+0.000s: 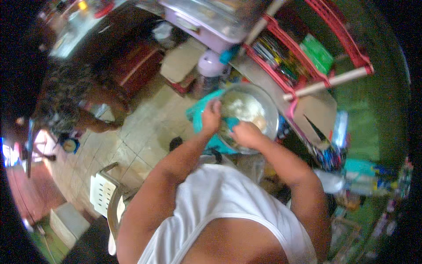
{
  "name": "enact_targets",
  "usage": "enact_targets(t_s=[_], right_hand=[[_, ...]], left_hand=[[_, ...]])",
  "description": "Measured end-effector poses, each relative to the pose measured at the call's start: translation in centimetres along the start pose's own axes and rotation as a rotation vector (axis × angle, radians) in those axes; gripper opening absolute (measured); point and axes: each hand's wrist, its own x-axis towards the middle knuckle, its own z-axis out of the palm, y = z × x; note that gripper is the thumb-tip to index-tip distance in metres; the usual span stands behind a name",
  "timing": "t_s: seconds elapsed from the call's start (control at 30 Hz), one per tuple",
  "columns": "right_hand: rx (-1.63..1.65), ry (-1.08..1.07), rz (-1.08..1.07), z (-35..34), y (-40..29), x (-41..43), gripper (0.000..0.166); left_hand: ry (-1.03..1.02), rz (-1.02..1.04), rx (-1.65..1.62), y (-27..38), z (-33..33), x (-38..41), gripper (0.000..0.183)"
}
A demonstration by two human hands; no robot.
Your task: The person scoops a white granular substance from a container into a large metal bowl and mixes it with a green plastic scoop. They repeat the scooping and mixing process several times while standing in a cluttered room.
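A wide metal bowl (273,109) lies in front of me with a loose white substance (245,107) inside, perhaps flour. Something pale and rounded (259,122) rests in it near the right side. My left hand (211,119) grips the bowl's left rim. Inside the bowl's near part, my right hand (248,134) is closed around a teal object (232,123); blur hides whether it is a cloth or a tool handle. Teal material (197,110), cloth or plastic, spreads under and beside the bowl.
A red-and-white rack (310,81) with items stands beyond the bowl to the right. Lilac containers (211,62) and a tan-topped stool (178,62) are at the back. A person (75,99) bends at left over the tiled floor (138,142), near a white plastic chair (104,191).
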Motion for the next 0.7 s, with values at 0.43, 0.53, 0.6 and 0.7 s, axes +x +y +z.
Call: enact_targets(t_s=[0.43, 0.53, 0.6, 0.7], right_hand=[[0.111, 0.038, -0.099, 1.1, 1.2, 1.7, 0.03], [0.263, 0.127, -0.009, 1.9, 1.3, 1.1, 0.03], [0.319, 0.206, 0.06, 2.5, 0.8, 1.0, 0.029], [0.275, 0.413, 0.117, 2.6, 0.0, 0.6, 0.025]], left_hand=[[-0.026, -0.045, -0.231, -0.3, 0.0, 0.6, 0.034], [-0.021, -0.041, -0.216, 0.3, 0.0, 0.7, 0.034], [0.002, -0.087, -0.222, 1.0, -0.5, 0.7, 0.034], [0.018, -0.053, -0.117, 2.6, -1.3, 0.3, 0.034]])
